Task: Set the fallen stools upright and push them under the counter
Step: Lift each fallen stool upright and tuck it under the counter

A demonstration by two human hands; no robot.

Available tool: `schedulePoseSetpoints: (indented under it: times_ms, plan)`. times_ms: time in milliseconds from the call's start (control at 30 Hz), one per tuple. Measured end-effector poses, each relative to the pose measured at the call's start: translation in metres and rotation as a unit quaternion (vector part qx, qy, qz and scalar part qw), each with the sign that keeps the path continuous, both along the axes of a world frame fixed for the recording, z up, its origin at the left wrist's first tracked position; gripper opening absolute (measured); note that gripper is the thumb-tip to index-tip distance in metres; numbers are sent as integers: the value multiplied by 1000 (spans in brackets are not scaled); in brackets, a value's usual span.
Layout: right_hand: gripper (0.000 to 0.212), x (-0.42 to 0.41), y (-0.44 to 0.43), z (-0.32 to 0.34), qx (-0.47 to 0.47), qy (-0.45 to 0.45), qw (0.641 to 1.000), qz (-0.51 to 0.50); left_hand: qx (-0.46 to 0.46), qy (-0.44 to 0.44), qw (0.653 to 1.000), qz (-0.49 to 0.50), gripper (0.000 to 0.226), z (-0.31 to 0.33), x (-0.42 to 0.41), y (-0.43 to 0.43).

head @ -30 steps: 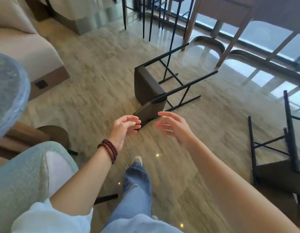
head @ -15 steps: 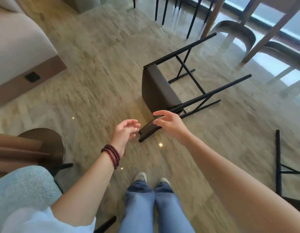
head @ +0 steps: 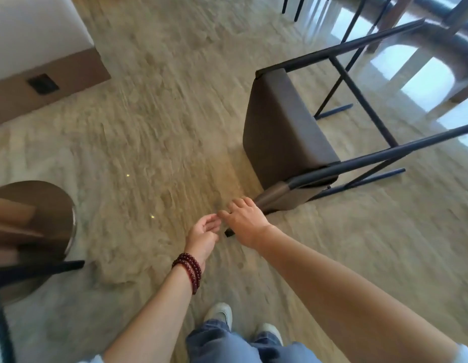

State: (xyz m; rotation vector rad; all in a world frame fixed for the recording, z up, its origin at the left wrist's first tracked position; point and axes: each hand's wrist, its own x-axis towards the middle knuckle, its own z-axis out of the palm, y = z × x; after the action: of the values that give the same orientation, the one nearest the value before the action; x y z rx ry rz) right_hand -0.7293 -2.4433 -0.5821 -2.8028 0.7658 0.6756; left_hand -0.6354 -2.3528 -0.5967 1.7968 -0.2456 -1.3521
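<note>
A fallen stool (head: pixel 282 127) lies on its side on the pale floor, brown seat facing me, black metal legs (head: pixel 371 155) pointing right. Its low backrest (head: pixel 277 196) lies near the floor at the stool's near end. My right hand (head: pixel 246 221) lies palm down over the backrest's end, fingers spread, thumb hidden; a black corner of the frame shows beneath it. My left hand (head: pixel 205 231), with a dark red bead bracelet at the wrist, hovers just left of it, fingers loosely curled, holding nothing.
A sofa's base (head: pixel 44 82) fills the upper left. A round metal table foot (head: pixel 36 231) stands at the left. Wooden counter legs (head: pixel 395 14) and thin black stool legs (head: pixel 298 6) stand at the top right by the window. My shoes (head: pixel 219 315) are at the bottom.
I have stepped closer to the stool. My right hand moved down onto the backrest's end, and my left hand came in beside it. The second fallen stool has left the view.
</note>
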Motion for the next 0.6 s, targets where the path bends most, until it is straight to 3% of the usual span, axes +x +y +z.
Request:
schedulePoseSetpoints:
  times_ms: [133, 233, 333, 533, 600]
  plan:
    - [33, 26, 7, -32, -111, 138, 983, 56, 18, -1, 1000, -1, 44, -48, -3, -3]
    - [34, 41, 8, -38, -129, 213, 965, 77, 6, 27, 1000, -1, 42, -65, -6, -7]
    - [32, 41, 2, -34, -95, 195, 973, 82, 20, 5, 999, -40, 53, -70, -9, -11]
    - [25, 31, -4, -14, -58, 139, 986, 69, 21, -30, 997, -72, 35, -48, -27, -22]
    - [22, 27, -11, 2, -54, 118, 989, 70, 1, -44, 994, -102, 43, -37, -30, -23]
